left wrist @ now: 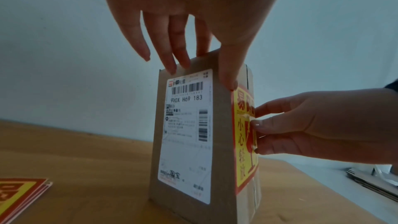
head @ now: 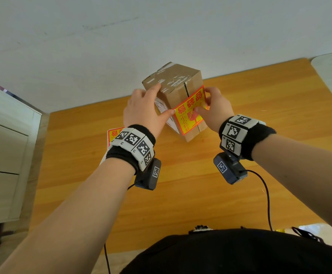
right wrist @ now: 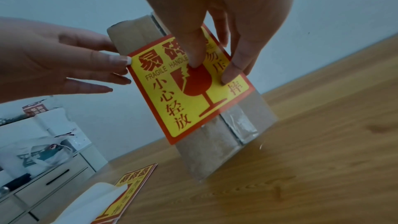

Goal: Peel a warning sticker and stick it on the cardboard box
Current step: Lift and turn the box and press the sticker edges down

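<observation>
A tall cardboard box stands upright on the wooden table. A red-and-yellow warning sticker lies against its near face, over the taped seam. My left hand rests on the box top with straight fingers, and its thumb touches the sticker's left corner. My right hand presses the sticker flat with straight fingers. In the right wrist view the sticker shows a broken-glass symbol, with the right fingertips on it. In the left wrist view the box bears a white shipping label on its side.
A stack of further warning stickers lies on the table left of the box, partly behind my left wrist. A curled white backing sheet lies beside the stack. A white drawer cabinet stands at the left.
</observation>
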The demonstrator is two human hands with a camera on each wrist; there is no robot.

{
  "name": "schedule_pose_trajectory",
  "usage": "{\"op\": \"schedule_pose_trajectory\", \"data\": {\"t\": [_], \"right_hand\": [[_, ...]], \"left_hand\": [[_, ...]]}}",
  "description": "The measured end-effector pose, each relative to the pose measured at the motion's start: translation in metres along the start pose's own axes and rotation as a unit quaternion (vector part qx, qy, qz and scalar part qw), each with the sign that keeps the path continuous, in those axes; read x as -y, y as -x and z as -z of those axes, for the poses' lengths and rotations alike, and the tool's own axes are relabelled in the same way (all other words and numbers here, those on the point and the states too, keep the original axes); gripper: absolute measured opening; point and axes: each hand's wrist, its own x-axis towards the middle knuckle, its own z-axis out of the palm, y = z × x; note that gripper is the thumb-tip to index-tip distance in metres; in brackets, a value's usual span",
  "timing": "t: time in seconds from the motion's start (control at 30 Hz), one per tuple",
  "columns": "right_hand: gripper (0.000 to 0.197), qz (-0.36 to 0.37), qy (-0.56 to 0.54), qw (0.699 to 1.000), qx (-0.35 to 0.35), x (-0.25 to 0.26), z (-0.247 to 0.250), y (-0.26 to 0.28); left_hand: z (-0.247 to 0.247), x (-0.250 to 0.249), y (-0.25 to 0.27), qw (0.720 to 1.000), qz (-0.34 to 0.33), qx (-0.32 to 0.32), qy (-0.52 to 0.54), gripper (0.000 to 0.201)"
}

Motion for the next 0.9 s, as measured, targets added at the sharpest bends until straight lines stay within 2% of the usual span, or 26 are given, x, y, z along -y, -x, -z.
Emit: {"op": "schedule_pose_trajectory", "data": {"t": [0.1,0.27,0.53,0.8,0.9], "right_hand": [[0.054,0.006,0.003,1.0,-0.011,0.0,0.001,-0.002],[0.055,0.009,0.006,1.0,-0.014,0.0,0.001,-0.003],[0.06,0.017,-0.01,1.0,-0.004,-0.002,0.004,-0.007],[0.067,0.04,-0.012,0.999,-0.008,0.002,0.005,-0.012],[0.068,0.034,-0.021,0.999,-0.008,0.003,0.007,-0.015]], "left_hand": [[-0.003,-0.001,-0.002,0.999,-0.014,-0.032,-0.011,0.07],[-0.006,-0.01,-0.005,0.998,-0.046,0.001,-0.044,0.065],[-0.004,-0.008,-0.012,0.995,-0.079,0.021,-0.047,0.069],[-0.002,-0.008,-0.019,0.996,-0.075,0.022,-0.044,0.068],[-0.002,-0.013,-0.021,0.996,-0.073,0.04,-0.034,0.069]]}}
